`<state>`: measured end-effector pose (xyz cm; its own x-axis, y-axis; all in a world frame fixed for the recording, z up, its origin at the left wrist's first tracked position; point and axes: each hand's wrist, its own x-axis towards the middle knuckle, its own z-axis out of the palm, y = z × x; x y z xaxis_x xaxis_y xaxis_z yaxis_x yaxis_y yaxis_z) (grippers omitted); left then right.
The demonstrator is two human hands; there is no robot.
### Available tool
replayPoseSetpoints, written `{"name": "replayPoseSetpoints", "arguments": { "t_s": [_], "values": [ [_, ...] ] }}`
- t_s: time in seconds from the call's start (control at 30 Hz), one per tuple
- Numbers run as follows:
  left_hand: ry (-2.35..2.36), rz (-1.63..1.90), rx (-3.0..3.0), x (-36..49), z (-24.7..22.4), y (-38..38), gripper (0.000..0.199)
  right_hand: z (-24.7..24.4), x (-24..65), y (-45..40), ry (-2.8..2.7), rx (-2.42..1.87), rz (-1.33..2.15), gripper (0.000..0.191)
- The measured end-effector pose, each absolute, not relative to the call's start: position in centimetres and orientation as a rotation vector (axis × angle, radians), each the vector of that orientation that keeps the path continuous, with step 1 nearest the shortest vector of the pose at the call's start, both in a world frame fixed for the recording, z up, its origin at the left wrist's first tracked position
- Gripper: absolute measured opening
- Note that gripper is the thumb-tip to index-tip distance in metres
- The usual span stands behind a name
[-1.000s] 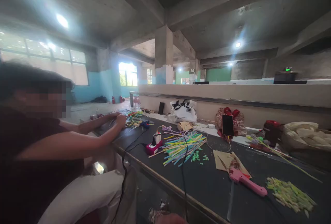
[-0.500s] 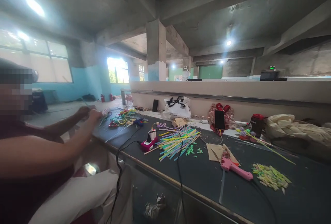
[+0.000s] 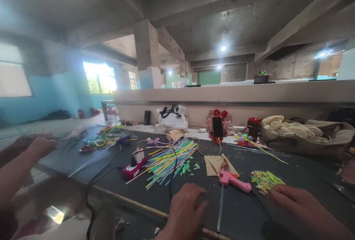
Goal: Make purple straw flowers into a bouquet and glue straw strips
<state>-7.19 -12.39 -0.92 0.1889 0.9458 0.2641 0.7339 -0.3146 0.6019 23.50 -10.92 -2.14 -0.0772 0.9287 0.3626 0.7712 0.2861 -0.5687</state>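
Note:
My left hand [image 3: 186,210] hovers at the table's front edge, holding nothing, with its thumb apart from the bent fingers. My right hand [image 3: 298,203] reaches in from the right, fingers stretched toward a pile of short yellow-green cut pieces [image 3: 264,180]. Its fingertips are at the pile's near edge and partly hidden, and I see nothing held in it. Between my hands lies a pink hot glue gun [image 3: 235,182], its nozzle on a piece of brown cardboard [image 3: 212,166]. A clear glue stick [image 3: 221,208] sticks out from it toward me.
Long pastel sticks [image 3: 169,162] lie heaped mid-table beside green cut bits [image 3: 188,168] and a magenta power strip [image 3: 134,168]. Black cables [image 3: 90,203] hang over the front edge. At left are a co-worker's hands [image 3: 41,147]. Behind stand a white bag [image 3: 173,120], a phone [image 3: 217,127] and a cloth-filled basket [image 3: 305,140].
My view has turned right, so the table's things sit further left. Both my hands have come into view, the right one at the yellow-green pile. The co-worker is now mostly out of view.

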Motion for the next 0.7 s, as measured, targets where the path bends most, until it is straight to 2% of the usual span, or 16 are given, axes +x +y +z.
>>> {"name": "replayPoseSetpoints", "arguments": {
  "t_s": [0.07, 0.2, 0.33, 0.53, 0.7],
  "values": [
    [1.635, 0.879, 2.194, -7.1, -1.8, -11.4, 0.023, -2.1, 22.4, -9.2, -2.058, -1.545, 0.265, 0.025],
    [1.692, 0.936, 2.217, -6.9, -3.1, -10.4, 0.024, -3.3, 20.0, -6.4, -2.271, -1.469, -0.079, 0.022],
    [1.723, 0.813, 2.289, -6.0, -3.1, -8.8, 0.025, -4.8, 18.6, -4.8, -2.353, -1.547, -0.262, 0.015],
    [1.669, 0.603, 2.435, -3.7, -3.3, -4.5, 0.030, -6.7, 18.7, -3.7, -2.322, -1.581, -0.283, 0.015],
    [1.671, 0.445, 2.478, -2.3, -4.0, -2.5, 0.029, -8.5, 19.6, -2.9, -2.271, -1.464, -0.143, 0.018]
  ]
}}
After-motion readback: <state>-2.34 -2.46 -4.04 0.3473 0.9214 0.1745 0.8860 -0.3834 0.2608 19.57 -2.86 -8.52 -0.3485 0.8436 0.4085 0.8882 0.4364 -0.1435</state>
